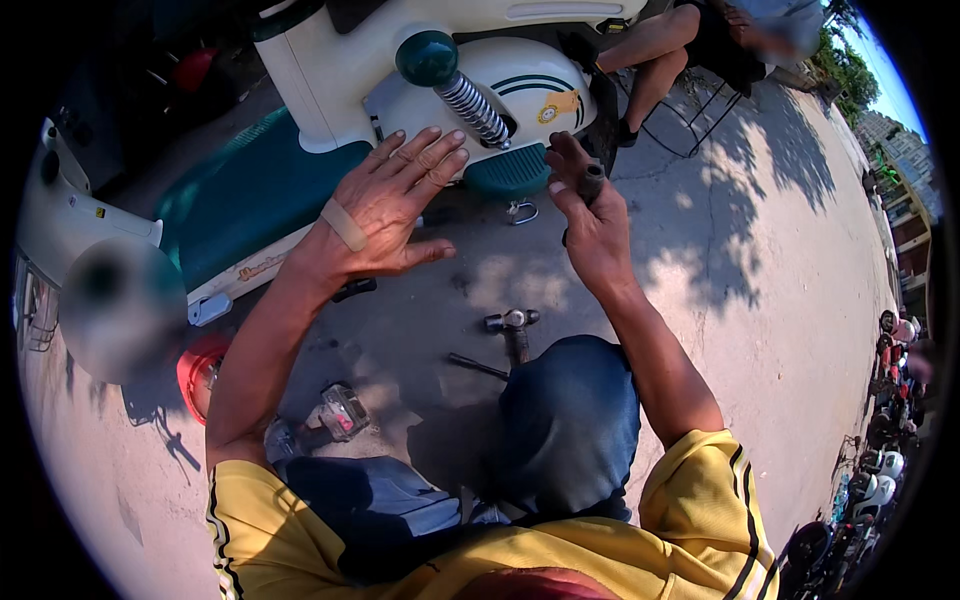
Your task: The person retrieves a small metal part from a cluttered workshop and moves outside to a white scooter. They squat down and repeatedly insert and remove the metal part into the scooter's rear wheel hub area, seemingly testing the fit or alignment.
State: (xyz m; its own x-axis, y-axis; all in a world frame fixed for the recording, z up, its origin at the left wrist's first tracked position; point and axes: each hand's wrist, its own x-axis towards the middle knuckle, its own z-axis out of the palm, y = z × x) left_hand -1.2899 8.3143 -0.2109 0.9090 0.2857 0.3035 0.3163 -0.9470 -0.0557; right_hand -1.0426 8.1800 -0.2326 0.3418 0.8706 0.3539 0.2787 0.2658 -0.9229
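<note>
My left hand (pixel 390 205) is open, fingers spread, with a bandage strip near the wrist. It hovers palm down in front of a cream and green scooter (pixel 325 95), close to its coil-spring shock absorber (pixel 474 112). My right hand (pixel 597 235) is closed around a dark, round-ended tool handle (pixel 592 182); the rest of that tool is hidden by the fingers. Between the hands, a padlock (pixel 522 212) hangs below a green ribbed piece (pixel 508 172) of the scooter. By my knee lie a ball-peen hammer (pixel 513 325) and a dark rod (pixel 478 366).
A cordless power tool (pixel 342 412) rests on the pavement beside a red bowl (pixel 198 378) at left. Another person's bent leg (pixel 660 45) is at the upper right, near a chair frame (pixel 690 140). Parked motorbikes (pixel 880 470) line the far right.
</note>
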